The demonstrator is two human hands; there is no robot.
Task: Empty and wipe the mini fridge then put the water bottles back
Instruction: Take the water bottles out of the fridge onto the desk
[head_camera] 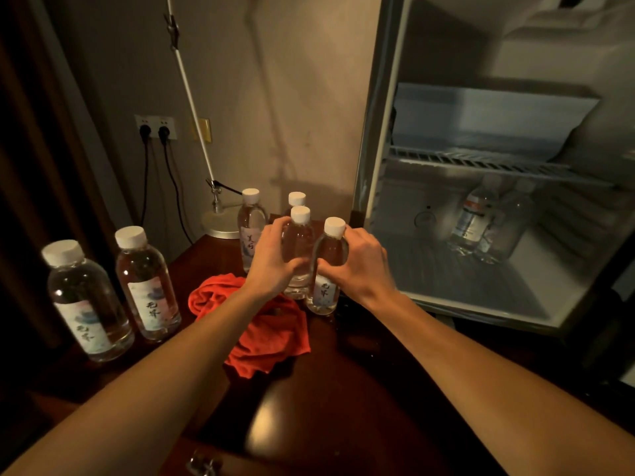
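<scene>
Dim warm light, beige plaster wall (292,97) with shadows, white double socket (156,127) with two black plugs, dark wooden table (343,389) with glossy top, white desk lamp (220,221) on round base, dark curtain (31,166) at left

The open white mini fridge (481,235) has bare floor in front of two clear plastic bottles (481,221) at its back, beneath a wire shelf (481,163), while a crumpled red cloth (268,338) and six white-capped water bottles (144,283) crowd the dark wooden tabletop (343,389).
</scene>
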